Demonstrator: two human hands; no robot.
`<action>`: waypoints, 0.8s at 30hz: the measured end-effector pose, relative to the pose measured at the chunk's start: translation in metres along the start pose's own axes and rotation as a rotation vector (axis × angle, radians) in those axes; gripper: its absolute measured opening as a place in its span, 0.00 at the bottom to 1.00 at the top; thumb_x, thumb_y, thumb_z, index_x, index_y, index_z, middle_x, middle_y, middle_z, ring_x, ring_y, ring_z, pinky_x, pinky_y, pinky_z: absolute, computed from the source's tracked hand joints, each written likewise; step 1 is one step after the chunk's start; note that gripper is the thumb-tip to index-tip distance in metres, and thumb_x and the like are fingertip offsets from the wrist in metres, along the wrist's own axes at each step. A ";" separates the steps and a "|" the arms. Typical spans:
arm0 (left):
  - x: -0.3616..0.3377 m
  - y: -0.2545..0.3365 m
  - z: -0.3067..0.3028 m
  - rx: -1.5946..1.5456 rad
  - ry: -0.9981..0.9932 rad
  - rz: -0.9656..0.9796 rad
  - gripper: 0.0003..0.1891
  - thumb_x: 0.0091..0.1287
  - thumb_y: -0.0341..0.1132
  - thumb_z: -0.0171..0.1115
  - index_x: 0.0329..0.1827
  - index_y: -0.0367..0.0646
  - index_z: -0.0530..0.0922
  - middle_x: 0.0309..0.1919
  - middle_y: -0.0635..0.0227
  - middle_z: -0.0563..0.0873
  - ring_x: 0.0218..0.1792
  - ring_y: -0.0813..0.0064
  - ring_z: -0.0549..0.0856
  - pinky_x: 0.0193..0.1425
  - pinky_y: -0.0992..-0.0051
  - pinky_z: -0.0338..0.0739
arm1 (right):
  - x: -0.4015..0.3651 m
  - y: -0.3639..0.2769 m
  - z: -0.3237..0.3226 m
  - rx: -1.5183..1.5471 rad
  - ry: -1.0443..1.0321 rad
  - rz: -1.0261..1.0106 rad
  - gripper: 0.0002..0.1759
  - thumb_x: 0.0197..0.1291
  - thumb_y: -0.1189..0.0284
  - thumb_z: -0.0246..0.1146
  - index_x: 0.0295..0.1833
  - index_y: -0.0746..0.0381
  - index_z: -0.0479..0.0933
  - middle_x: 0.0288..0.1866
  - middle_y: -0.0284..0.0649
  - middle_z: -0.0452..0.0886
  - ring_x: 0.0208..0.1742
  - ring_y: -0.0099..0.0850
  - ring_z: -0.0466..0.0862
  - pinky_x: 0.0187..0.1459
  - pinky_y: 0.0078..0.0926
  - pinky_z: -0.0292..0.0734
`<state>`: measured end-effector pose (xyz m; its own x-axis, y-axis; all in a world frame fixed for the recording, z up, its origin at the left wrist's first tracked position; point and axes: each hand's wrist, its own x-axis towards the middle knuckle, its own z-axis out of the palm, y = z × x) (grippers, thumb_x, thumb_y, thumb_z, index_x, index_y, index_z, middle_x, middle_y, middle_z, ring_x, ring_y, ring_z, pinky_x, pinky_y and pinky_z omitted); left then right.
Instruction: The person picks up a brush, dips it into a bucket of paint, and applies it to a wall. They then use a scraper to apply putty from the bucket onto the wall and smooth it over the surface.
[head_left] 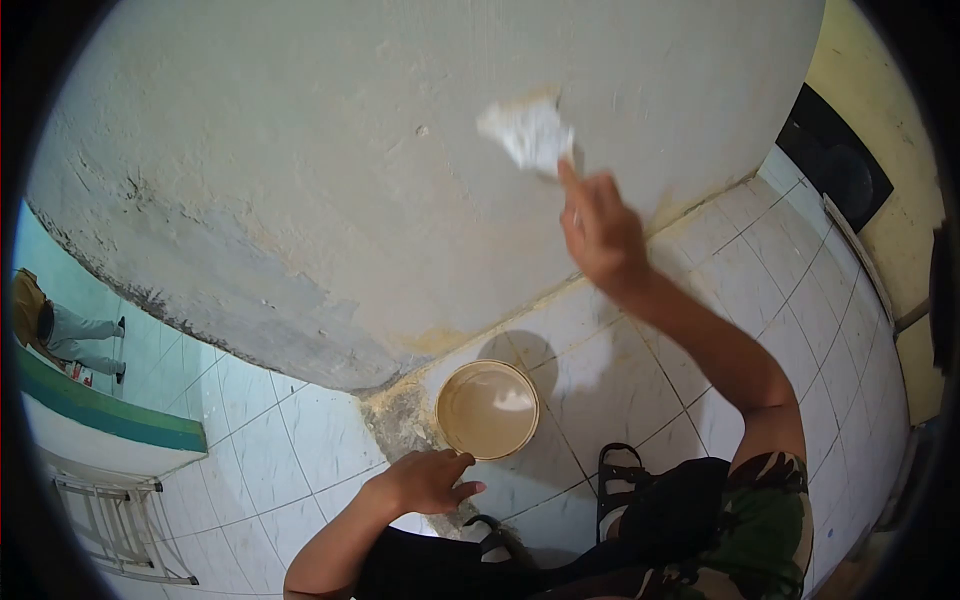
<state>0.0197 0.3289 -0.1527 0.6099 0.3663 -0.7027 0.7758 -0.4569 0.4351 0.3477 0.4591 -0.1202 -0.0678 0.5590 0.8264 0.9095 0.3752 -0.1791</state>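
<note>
My right hand is raised to the grey wall, its fingers wrapped round the handle of a putty knife. White paste covers the putty knife's blade, which is at the wall surface; whether it touches cannot be told. A round beige bucket stands on the floor below, at the foot of the wall, with some pale residue inside. My left hand hovers over my knee just in front of the bucket's near rim, thumb apart from the fingers and holding nothing.
Tiled floor surrounds my sandalled feet. A rough wall edge runs along the left, with broken cement at its corner. A metal ladder lies at lower left. Another person is at far left. A black panel leans at right.
</note>
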 end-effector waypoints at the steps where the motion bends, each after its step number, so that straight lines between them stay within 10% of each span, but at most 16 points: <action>1: 0.001 0.001 -0.001 0.001 0.003 -0.002 0.32 0.76 0.58 0.50 0.66 0.35 0.72 0.56 0.44 0.82 0.59 0.47 0.81 0.63 0.57 0.75 | -0.026 0.004 0.007 0.063 0.004 -0.074 0.30 0.57 0.76 0.66 0.67 0.59 0.73 0.44 0.50 0.76 0.37 0.45 0.85 0.36 0.37 0.84; 10: 0.001 0.011 -0.006 0.041 -0.007 0.007 0.31 0.76 0.57 0.50 0.68 0.39 0.71 0.55 0.48 0.83 0.57 0.48 0.82 0.62 0.56 0.75 | -0.087 -0.007 0.007 0.002 -0.625 0.277 0.23 0.58 0.75 0.64 0.60 0.65 0.77 0.40 0.51 0.78 0.37 0.48 0.83 0.39 0.44 0.81; 17: -0.013 0.012 0.006 0.074 0.107 0.117 0.27 0.76 0.55 0.50 0.59 0.38 0.73 0.48 0.49 0.83 0.53 0.48 0.84 0.57 0.54 0.77 | 0.076 -0.035 -0.031 -0.062 -0.825 0.322 0.17 0.59 0.71 0.64 0.53 0.66 0.83 0.47 0.55 0.85 0.49 0.51 0.85 0.54 0.43 0.79; 24: -0.036 0.005 0.013 0.084 0.147 0.183 0.28 0.76 0.55 0.50 0.59 0.35 0.73 0.48 0.47 0.84 0.53 0.47 0.84 0.58 0.54 0.77 | 0.193 -0.070 -0.138 -0.168 -0.418 0.020 0.18 0.60 0.70 0.66 0.53 0.67 0.82 0.46 0.55 0.85 0.45 0.48 0.86 0.49 0.38 0.80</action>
<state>-0.0001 0.3030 -0.1324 0.7607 0.3825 -0.5245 0.6380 -0.5898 0.4951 0.3280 0.4388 0.1251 -0.1785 0.8285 0.5307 0.9638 0.2558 -0.0751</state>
